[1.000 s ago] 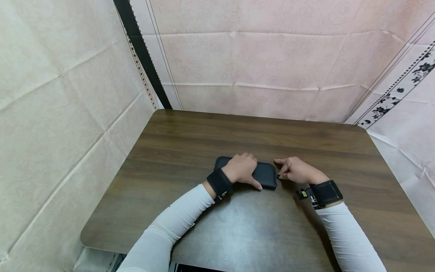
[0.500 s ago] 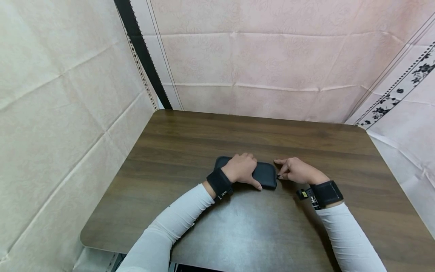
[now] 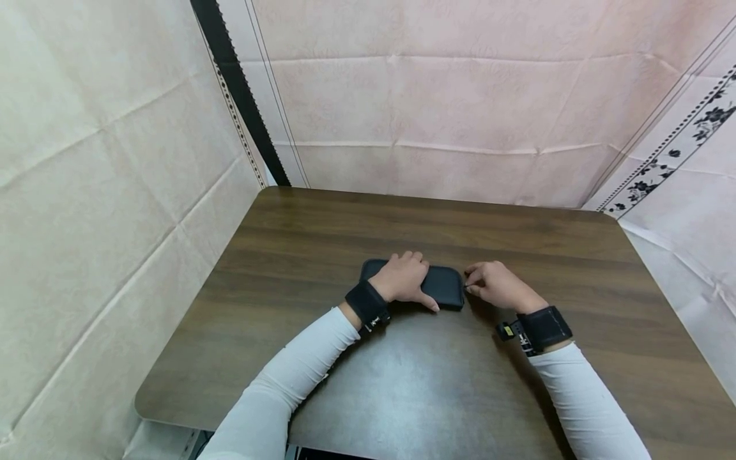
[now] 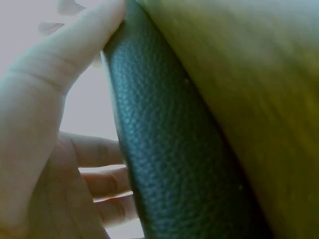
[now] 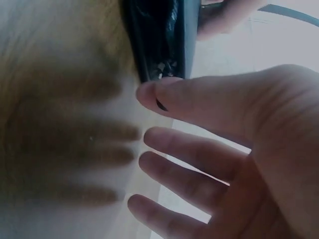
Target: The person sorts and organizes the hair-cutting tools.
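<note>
A black zip wallet (image 3: 444, 285) with rounded corners lies on the wooden table. Its pebbled leather side fills the middle of the left wrist view. My left hand (image 3: 401, 278) grips it from above, thumb along the near edge and fingers over the far edge. At the wallet's right end, my right hand (image 3: 499, 285) pinches a small dark zipper pull (image 5: 161, 105) between thumb and index finger. Some metal (image 5: 164, 67) glints at that end of the wallet, just above the fingertips. The other right fingers are spread loosely below; most of the pull is hidden.
The brown wooden table (image 3: 322, 230) has rounded corners, and pale patterned cloth (image 3: 460, 102) hangs behind it and on both sides. A dark flat object (image 3: 330, 454) shows at the near table edge.
Both hands and the wallet have shifted slightly away from the person and a little left. My right index finger, stretched out earlier, is now bent in towards the thumb.
</note>
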A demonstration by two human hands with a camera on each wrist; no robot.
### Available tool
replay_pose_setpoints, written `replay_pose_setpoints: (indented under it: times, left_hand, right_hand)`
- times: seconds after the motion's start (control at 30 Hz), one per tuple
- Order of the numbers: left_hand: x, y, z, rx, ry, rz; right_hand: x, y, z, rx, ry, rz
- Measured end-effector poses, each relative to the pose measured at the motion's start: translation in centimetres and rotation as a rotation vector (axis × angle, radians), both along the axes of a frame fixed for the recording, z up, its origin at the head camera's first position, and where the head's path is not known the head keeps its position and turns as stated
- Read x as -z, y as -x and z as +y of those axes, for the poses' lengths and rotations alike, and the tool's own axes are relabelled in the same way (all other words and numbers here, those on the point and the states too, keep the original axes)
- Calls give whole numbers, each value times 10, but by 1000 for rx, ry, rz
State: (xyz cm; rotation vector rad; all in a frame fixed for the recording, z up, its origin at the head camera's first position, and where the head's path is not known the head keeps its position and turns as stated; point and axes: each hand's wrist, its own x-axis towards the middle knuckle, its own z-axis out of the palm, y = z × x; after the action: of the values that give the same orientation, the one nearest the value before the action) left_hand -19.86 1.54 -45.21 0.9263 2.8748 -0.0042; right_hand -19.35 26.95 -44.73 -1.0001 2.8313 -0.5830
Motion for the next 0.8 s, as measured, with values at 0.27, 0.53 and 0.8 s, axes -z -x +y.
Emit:
replay_pose_setpoints:
  times: [0.27, 0.53, 0.8]
  left_hand:
    - [0, 6, -3, -21, 3, -29]
    - [0, 5, -3, -10, 4, -27]
    - [1, 4, -2, -10, 11, -18]
  right_hand:
    - [7, 2, -4, 69, -11, 17]
    - [6, -1, -5, 68, -8, 25]
    - [5, -2, -3, 49, -3, 26]
